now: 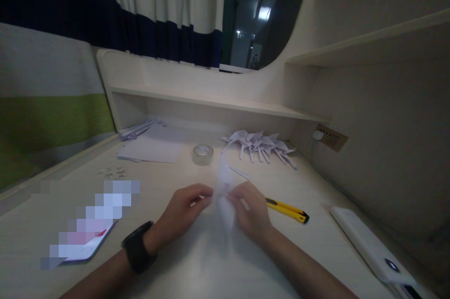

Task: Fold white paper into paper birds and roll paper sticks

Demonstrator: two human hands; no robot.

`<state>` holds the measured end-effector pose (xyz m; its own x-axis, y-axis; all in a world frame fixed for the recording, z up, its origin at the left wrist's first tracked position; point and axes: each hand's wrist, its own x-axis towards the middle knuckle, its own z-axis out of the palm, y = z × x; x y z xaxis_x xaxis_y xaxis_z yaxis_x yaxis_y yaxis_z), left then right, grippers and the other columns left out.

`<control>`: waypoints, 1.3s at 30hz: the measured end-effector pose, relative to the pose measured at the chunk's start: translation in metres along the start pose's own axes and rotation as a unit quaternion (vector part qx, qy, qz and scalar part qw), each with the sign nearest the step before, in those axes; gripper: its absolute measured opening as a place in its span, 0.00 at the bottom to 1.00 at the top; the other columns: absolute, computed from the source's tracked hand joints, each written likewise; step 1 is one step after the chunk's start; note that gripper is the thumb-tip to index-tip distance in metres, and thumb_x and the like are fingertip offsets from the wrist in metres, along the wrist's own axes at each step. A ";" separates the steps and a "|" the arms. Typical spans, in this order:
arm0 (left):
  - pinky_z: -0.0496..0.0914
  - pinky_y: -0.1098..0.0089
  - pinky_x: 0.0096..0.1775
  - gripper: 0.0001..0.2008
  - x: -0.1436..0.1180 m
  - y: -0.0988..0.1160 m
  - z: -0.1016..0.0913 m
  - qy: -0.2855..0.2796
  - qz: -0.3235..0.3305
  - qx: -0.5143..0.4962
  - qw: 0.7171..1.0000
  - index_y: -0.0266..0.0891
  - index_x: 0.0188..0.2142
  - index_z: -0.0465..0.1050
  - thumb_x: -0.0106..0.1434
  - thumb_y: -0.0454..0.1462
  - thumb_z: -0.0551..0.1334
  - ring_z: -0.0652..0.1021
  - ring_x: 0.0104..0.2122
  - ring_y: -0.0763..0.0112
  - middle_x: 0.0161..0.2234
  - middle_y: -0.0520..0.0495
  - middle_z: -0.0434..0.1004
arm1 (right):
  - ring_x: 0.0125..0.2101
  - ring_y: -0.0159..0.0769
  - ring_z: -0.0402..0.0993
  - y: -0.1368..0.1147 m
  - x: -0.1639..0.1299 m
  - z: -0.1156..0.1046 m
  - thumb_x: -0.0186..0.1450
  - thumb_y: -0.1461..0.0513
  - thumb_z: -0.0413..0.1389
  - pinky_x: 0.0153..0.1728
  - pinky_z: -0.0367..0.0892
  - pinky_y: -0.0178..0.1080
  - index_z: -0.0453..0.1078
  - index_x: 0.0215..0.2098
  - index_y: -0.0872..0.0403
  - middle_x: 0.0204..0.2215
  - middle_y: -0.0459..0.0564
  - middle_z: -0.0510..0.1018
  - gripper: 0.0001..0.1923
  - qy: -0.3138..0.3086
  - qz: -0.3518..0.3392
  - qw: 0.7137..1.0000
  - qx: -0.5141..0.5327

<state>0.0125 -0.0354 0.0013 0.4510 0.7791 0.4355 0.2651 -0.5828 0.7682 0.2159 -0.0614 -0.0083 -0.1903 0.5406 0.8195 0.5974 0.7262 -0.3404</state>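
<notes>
In the head view, both hands are meeting at the lower middle of the frame over the pale worktop [168, 182]. The left hand [183, 212], with a black watch [138, 247] on its wrist, is pinching the left edge of a white paper piece [224, 191] between thumb and fingertips. The right hand [251, 210] is pinching the same paper from the right, its grip pressed together on the fold. The paper is standing up between the two hands, just above the worktop, its tip pointing toward the upper middle; it is blurred, so its exact shape cannot be told.

Just right of the right hand a yellow knife [288, 210] is lying flat. Beyond the hands, a tape roll [203, 154] is sitting at centre, and a cluster of folded papers [262, 145] is lying to its right. Flat sheets [154, 148] are resting to the left of the roll, with small scraps [113, 172] nearer the left edge. A white device [372, 248] is lying at the lower right. A striped curtain [116, 3] is hanging across the upper left.
</notes>
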 end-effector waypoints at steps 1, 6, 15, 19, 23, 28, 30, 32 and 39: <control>0.69 0.70 0.36 0.07 -0.001 -0.001 0.000 0.006 0.012 0.018 1.000 0.39 0.34 0.76 0.62 0.35 0.58 0.76 0.33 0.67 0.33 0.47 0.79 | 0.29 0.36 0.69 0.000 0.000 0.000 0.64 0.66 0.54 0.32 0.65 0.39 0.68 0.30 0.54 0.26 0.48 0.74 0.05 -0.006 0.002 1.000 0.004; 0.67 0.70 0.34 0.07 -0.003 -0.003 0.001 0.018 0.036 0.049 0.998 0.39 0.31 0.75 0.62 0.35 0.58 0.75 0.30 0.67 0.29 0.48 0.77 | 0.28 0.34 0.69 -0.003 0.001 0.002 0.63 0.66 0.54 0.29 0.64 0.37 0.69 0.29 0.53 0.24 0.47 0.73 0.05 -0.011 0.004 1.000 0.014; 0.62 0.73 0.26 0.10 -0.001 0.001 0.010 -0.033 -0.080 -0.070 0.994 0.38 0.25 0.68 0.61 0.37 0.55 0.69 0.23 0.72 0.23 0.53 0.69 | 0.29 0.35 0.69 -0.010 0.000 0.003 0.64 0.67 0.53 0.31 0.65 0.38 0.69 0.29 0.54 0.25 0.48 0.74 0.06 0.030 0.024 0.999 0.035; 0.60 0.73 0.27 0.09 -0.002 -0.002 0.014 -0.063 -0.073 -0.131 0.987 0.39 0.27 0.63 0.63 0.38 0.54 0.66 0.24 0.73 0.24 0.54 0.64 | 0.29 0.35 0.69 -0.012 0.003 0.000 0.65 0.67 0.52 0.31 0.65 0.39 0.70 0.31 0.54 0.26 0.49 0.75 0.07 0.011 -0.007 0.999 0.036; 0.62 0.71 0.31 0.11 -0.005 -0.001 0.016 -0.064 -0.073 -0.125 0.987 0.39 0.30 0.63 0.66 0.40 0.51 0.67 0.28 0.71 0.27 0.53 0.65 | 0.29 0.35 0.69 -0.012 0.002 0.000 0.64 0.68 0.53 0.30 0.64 0.38 0.71 0.32 0.54 0.26 0.48 0.76 0.06 -0.001 -0.037 0.999 0.028; 0.63 0.70 0.34 0.08 -0.006 0.002 0.016 -0.073 -0.075 -0.108 0.989 0.39 0.30 0.65 0.64 0.38 0.52 0.69 0.30 0.69 0.29 0.51 0.68 | 0.31 0.35 0.70 -0.009 -0.001 0.002 0.63 0.69 0.53 0.32 0.64 0.39 0.72 0.36 0.54 0.30 0.50 0.78 0.07 -0.010 -0.060 0.998 0.026; 0.64 0.70 0.33 0.06 -0.004 0.004 0.014 -0.074 -0.079 -0.121 0.987 0.39 0.30 0.65 0.62 0.38 0.54 0.69 0.30 0.69 0.29 0.51 0.68 | 0.31 0.36 0.70 -0.009 -0.001 0.002 0.64 0.69 0.53 0.32 0.64 0.39 0.72 0.36 0.54 0.30 0.50 0.78 0.08 -0.009 -0.060 0.998 0.021; 0.64 0.71 0.32 0.06 -0.002 0.006 0.011 -0.078 -0.084 -0.130 0.985 0.38 0.29 0.66 0.59 0.38 0.55 0.69 0.29 0.69 0.27 0.51 0.68 | 0.31 0.36 0.70 -0.009 -0.001 0.002 0.64 0.69 0.53 0.32 0.65 0.40 0.72 0.35 0.53 0.30 0.50 0.78 0.07 -0.012 -0.060 0.998 0.019; 0.64 0.71 0.30 0.11 0.000 0.013 0.003 -0.050 -0.100 -0.180 0.977 0.37 0.26 0.70 0.52 0.44 0.63 0.68 0.27 0.69 0.25 0.50 0.71 | 0.33 0.37 0.70 -0.010 0.005 -0.005 0.63 0.68 0.56 0.34 0.66 0.41 0.72 0.35 0.54 0.30 0.51 0.76 0.05 0.038 -0.027 0.999 0.013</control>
<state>0.0186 -0.0434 0.0099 0.5063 0.8325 0.2249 0.0477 -0.2874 0.9566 0.2130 -0.0685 0.0016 -0.1618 0.4678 0.8689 0.5671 0.7647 -0.3061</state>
